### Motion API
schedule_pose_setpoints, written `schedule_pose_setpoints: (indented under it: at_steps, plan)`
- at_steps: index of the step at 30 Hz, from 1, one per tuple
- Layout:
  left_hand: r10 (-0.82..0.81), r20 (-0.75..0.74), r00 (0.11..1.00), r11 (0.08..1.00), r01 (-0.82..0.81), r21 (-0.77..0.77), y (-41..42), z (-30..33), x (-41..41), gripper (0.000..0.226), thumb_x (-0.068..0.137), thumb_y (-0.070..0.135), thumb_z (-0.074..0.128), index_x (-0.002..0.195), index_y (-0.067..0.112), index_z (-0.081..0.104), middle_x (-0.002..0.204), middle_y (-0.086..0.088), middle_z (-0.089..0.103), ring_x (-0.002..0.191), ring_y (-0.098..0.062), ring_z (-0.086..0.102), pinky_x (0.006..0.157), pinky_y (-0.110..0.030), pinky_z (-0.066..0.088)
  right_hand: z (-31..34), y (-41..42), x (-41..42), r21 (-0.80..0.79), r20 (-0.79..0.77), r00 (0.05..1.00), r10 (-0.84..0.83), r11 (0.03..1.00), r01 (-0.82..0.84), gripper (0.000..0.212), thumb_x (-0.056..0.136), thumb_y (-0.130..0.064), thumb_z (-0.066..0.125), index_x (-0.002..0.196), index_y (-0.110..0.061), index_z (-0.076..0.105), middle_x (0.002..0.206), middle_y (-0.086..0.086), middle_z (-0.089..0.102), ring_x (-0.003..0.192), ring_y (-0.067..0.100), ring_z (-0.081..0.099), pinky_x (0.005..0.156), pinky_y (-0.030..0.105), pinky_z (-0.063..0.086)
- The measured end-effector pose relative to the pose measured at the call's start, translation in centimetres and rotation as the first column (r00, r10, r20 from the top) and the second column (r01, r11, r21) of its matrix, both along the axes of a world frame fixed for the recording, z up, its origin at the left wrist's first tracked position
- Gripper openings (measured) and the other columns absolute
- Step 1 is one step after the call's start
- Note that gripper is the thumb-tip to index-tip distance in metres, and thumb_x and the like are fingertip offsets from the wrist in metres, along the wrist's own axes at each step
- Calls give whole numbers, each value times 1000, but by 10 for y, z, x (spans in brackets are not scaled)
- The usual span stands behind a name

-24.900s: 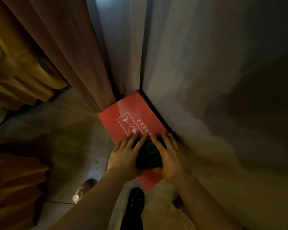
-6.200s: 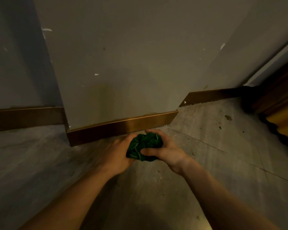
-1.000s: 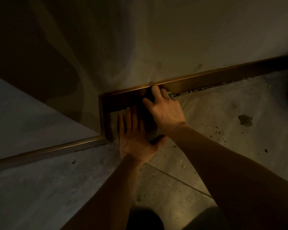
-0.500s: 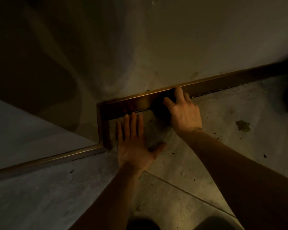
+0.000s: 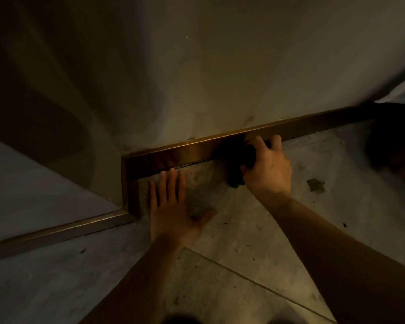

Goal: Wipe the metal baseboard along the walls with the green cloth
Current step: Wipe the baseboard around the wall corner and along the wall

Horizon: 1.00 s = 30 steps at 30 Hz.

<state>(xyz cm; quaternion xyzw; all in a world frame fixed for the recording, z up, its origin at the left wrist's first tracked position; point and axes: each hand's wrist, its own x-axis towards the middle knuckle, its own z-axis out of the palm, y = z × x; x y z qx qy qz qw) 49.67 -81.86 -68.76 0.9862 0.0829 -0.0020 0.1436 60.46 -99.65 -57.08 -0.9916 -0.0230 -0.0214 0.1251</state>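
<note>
A bronze metal baseboard (image 5: 173, 155) runs along the foot of the wall, turns a corner at the left and continues as a lower strip (image 5: 56, 232). My right hand (image 5: 267, 169) grips the bunched cloth (image 5: 234, 160), which looks almost black in this dim light, and presses it against the baseboard's face. Most of the cloth is hidden under the fingers. My left hand (image 5: 173, 211) lies flat on the floor with fingers spread, its fingertips just short of the baseboard, holding nothing.
The concrete floor (image 5: 243, 253) carries grit, a seam line and a dark stain (image 5: 316, 185) to the right. A plain wall (image 5: 220, 78) rises above the baseboard. A dark shape (image 5: 393, 150) sits at the far right edge.
My right hand has slid the cloth to the right along the baseboard. My left hand has stayed flat on the floor in the same spot.
</note>
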Motion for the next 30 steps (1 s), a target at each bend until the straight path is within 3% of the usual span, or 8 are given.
schedule_pose_setpoints:
  at_steps: [5,10,14,18,23,25,27,30]
  plan:
    - [-45,-5,999,998,44,-40,4,5,0,119,75,96,28,159,14,8,167,-13,7,154,-30,-4,121,-60,9,6,-6,-8,176,-79,984,-161,969,173,52,78,-26,79,122,-24,52,125,8,46,106,33,59,85,42,56]
    - [-11,-37,999,989,6,-147,6,16,2,122,69,101,25,158,21,2,168,-9,7,153,-24,-6,123,-55,5,9,-12,-18,332,-158,960,-230,904,271,51,77,-24,79,123,-24,57,123,8,50,109,30,56,90,39,51]
    - [-10,-15,1000,975,6,-221,2,30,3,125,62,104,22,157,27,-1,166,-7,14,150,-22,4,123,-51,5,10,-15,-27,422,-283,933,-222,845,329,46,78,-25,77,119,-27,55,122,6,50,110,29,55,91,49,56]
    - [-84,30,996,954,90,-287,-5,42,2,124,62,98,44,157,30,3,162,-4,23,146,-23,17,121,-49,14,13,-14,-41,503,-337,924,-182,795,340,40,78,-25,77,111,-31,55,119,5,55,107,27,58,86,49,58]
    - [-219,-23,975,885,188,-425,-16,65,6,128,55,90,61,155,42,-3,160,3,27,145,-22,23,120,-52,21,25,-4,-62,706,-430,901,-58,600,376,31,77,-15,77,96,-33,60,100,-6,64,98,19,63,78,41,61]
    - [-244,-18,970,868,211,-449,-20,73,7,120,60,79,70,155,42,6,157,5,35,143,-20,30,119,-49,26,31,0,-70,762,-470,883,20,514,394,30,77,-12,77,97,-29,64,99,-1,68,95,20,67,75,42,63]
    - [-228,20,973,840,207,-501,-22,78,4,95,73,57,76,151,40,24,151,5,46,138,-19,41,114,-42,34,38,1,-77,805,-477,874,93,446,392,28,75,-10,77,97,-26,66,98,3,71,93,22,69,70,40,63]
    - [-188,78,979,853,203,-482,-17,88,-2,67,85,29,72,144,29,41,138,-3,58,128,-26,52,97,-34,41,46,-3,-85,834,-461,874,156,412,366,29,75,-10,78,98,-24,68,102,6,71,96,22,69,75,40,62]
